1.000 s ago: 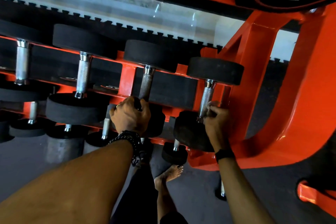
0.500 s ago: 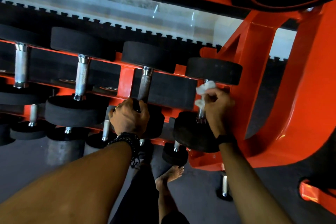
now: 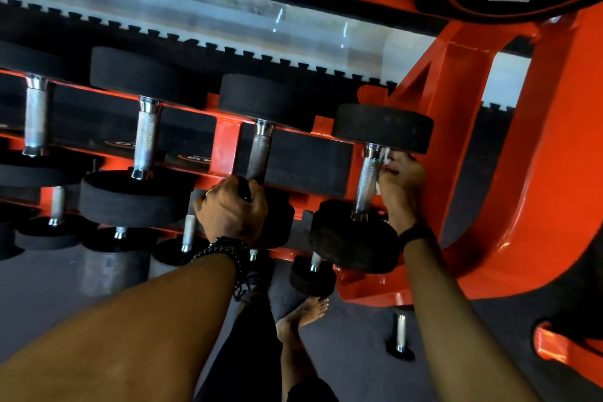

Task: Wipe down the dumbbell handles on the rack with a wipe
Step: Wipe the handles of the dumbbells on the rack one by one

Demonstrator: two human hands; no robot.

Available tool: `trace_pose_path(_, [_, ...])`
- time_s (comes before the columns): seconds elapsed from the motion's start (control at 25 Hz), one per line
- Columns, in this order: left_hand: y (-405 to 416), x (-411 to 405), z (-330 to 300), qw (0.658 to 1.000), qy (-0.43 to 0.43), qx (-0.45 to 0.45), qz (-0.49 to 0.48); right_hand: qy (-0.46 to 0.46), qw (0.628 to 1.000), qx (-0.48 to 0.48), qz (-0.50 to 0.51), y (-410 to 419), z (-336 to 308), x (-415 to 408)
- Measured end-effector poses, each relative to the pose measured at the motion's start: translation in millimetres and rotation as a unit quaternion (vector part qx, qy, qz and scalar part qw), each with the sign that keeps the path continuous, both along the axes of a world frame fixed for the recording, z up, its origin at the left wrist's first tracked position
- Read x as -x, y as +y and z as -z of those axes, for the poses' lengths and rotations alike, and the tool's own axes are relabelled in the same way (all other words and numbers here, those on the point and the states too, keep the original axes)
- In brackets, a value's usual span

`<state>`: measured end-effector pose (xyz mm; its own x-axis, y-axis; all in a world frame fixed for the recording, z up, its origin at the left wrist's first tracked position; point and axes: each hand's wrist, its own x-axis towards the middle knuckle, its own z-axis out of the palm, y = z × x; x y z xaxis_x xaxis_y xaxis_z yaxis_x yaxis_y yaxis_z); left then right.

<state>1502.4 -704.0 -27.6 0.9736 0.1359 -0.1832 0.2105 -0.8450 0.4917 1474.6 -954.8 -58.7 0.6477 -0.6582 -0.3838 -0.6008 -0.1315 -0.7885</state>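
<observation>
sliding up the knurled handle (image 3: 368, 184) of the end dumbbell at the rack's (image 3: 470, 153) right edge, the right hand (image 3: 399, 188) now pinches the white wipe (image 3: 385, 157) near its top collar, suggesting another pass, while the left hand (image 3: 233, 209) still grips the neighbouring handle (image 3: 259, 157).

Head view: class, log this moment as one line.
left hand: grips dark knurled handle | right hand: presses white wipe on silver knurled handle

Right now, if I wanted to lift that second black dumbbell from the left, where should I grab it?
Grip the knurled silver handle of that black dumbbell at its middle, coming from above: the bare bar lies open between the two wide discs, and the orange rack sits beneath.
</observation>
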Motion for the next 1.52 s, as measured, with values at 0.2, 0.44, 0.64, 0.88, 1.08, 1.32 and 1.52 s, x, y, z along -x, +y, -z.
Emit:
trace_pose_path(0.2, [2.4, -0.9, 4.0, 1.0, 0.006, -0.004, 0.009, 0.076, 0.974, -0.21, -0.044, 8.0, -3.3, 35.8])
trace_pose_path(0.44, [1.0, -0.8, 4.0, 1.0, -0.005, 0.003, 0.006, 0.064, 0.978, -0.2, 0.002, 0.4, -22.1, 3.0])
trace_pose_path(0.64, [3.8, -0.7, 8.1, 1.0, 0.003, -0.013, 0.009, 0.102, 0.973, -0.208, -0.018, 3.3, -23.7, 8.9])
trace_pose_path(0.88, [2.7, -1.0, 7.1, 1.0, -0.008, -0.009, 0.01, 0.099, 0.979, -0.174, -0.029, 10.1, -12.2, 26.0])
trace_pose_path(1.08, [1.3, -1.2, 6.2, 1.0, 0.001, -0.022, 0.005, 0.032, 0.983, -0.178, -0.002, -2.9, -28.2, -6.6])
trace_pose_path(1.32, [0.8, -0.9, 4.2, 1.0, 0.006, -0.019, 0.004, 0.062, 0.997, -0.023, -0.031, 23.6, -7.9, 42.9])
trace_pose_path(1.52, [-1.2, -0.8, 0.3, 1.0, 0.003, -0.017, -0.002, -0.008, 0.998, -0.055, 0.036, 21.2, -37.4, 8.7])
